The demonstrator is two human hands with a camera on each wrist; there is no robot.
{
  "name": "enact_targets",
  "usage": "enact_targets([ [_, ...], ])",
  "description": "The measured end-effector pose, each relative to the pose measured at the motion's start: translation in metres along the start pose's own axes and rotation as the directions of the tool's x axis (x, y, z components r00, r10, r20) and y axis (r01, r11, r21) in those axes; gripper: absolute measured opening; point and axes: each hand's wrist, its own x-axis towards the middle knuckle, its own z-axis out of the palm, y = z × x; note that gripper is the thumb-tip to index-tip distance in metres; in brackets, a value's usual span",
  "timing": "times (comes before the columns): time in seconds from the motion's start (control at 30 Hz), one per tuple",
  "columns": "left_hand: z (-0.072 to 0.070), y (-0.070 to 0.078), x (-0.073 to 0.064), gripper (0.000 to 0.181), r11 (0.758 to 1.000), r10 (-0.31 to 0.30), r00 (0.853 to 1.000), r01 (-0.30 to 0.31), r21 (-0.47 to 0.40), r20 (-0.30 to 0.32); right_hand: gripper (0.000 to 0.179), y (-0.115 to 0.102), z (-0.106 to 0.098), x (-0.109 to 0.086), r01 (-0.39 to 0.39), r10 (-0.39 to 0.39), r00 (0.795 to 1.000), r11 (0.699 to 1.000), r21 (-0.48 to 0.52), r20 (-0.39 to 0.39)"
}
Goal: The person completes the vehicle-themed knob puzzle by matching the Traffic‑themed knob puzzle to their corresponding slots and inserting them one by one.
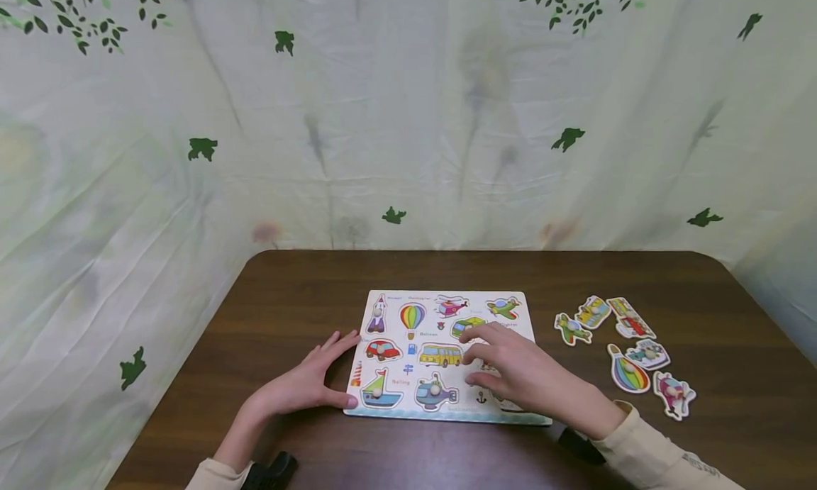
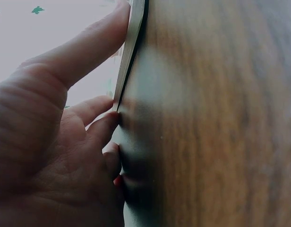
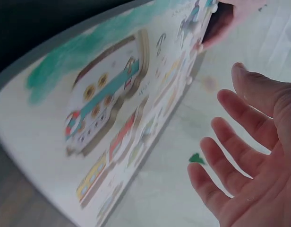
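Several cutout pieces [image 1: 630, 371] lie on the desk [image 1: 300, 298], right of the puzzle board [image 1: 434, 337] — left grip [image 1: 306, 385] uncurled, touching its left edge; right grip [image 1: 515, 363] relaxed above it.

Brown table [image 1: 300, 291] under the left hand [image 1: 306, 387]; pale cloth [image 1: 415, 121] beyond it; green shape [image 1: 132, 368] to that hand's left; leafy sprigs [image 1: 41, 23] well beyond.

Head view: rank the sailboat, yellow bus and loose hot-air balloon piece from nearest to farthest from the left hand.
1. Sailboat: lower left of the puzzle board.
2. Yellow bus: near the board's middle.
3. Loose hot-air balloon piece: right of the board.
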Motion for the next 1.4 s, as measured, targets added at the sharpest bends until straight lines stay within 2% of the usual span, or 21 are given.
enact_targets([
  [0.47, 0.000, 0.001, -0.002, 0.103, 1.000, -0.004, 1.000, 0.004, -0.003, -0.003, 0.018, 0.021, -0.014, -0.026, -0.075, 0.077, 0.993, 0.997, 0.029, -0.084],
  [0.83, 0.000, 0.001, -0.001, 0.102, 1.000, -0.016, 1.000, 0.016, -0.004, 0.003, 0.026, 0.044, -0.028, -0.046, -0.075, 0.067, 0.969, 0.997, -0.027, -0.239],
  [1.17, -0.001, 0.001, -0.001, 0.102, 1.000, -0.014, 1.000, 0.014, -0.007, 0.002, 0.033, 0.063, -0.039, -0.064, -0.168, 0.174, 0.936, 0.985, 0.049, -0.307],
  [1.4, 0.000, 0.001, -0.001, 0.102, 1.000, -0.020, 1.000, 0.020, -0.006, 0.003, 0.028, 0.077, -0.044, -0.071, -0.245, 0.256, 0.920, 0.967, 0.076, -0.296],
])
